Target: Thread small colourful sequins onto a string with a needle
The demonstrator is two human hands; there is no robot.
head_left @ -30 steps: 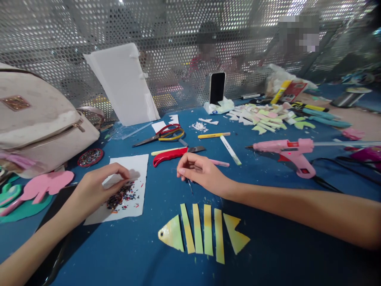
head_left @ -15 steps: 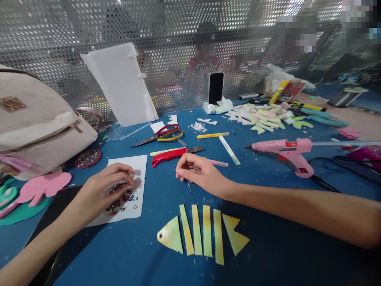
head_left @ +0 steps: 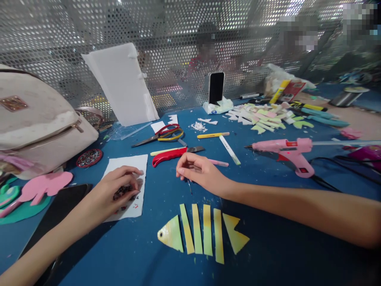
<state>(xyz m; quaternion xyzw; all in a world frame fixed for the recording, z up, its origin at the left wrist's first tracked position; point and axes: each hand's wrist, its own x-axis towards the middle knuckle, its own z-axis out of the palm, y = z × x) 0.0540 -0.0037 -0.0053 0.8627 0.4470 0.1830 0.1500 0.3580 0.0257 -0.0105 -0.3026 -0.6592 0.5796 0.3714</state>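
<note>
My left hand (head_left: 114, 188) hovers over a white sheet of paper (head_left: 122, 160), its fingers curved and thumb apart. Beneath those fingers lies a pile of small dark, shiny bits (head_left: 121, 193), partly hidden. My right hand (head_left: 198, 171) pinches a thin tool (head_left: 190, 186) with a dark tip pointing down at the table; most of it is hidden in the fingers. Below, a yellow-green fish lies in separate pieces: a head (head_left: 172, 234) with a small eye, several strips (head_left: 207, 230) and a notched tail (head_left: 235, 233).
Red-handled cutter (head_left: 170, 156), scissors (head_left: 160, 135) and pens (head_left: 229, 149) lie beyond my hands. A pink glue gun (head_left: 294, 149) is at right, below a heap of foam scraps (head_left: 268, 115). A phone (head_left: 216, 88) stands behind; a backpack (head_left: 44, 123) is at left.
My left hand has shifted slightly right over the pile of bits, covering more of it. My right hand and the fish pieces stay almost the same.
</note>
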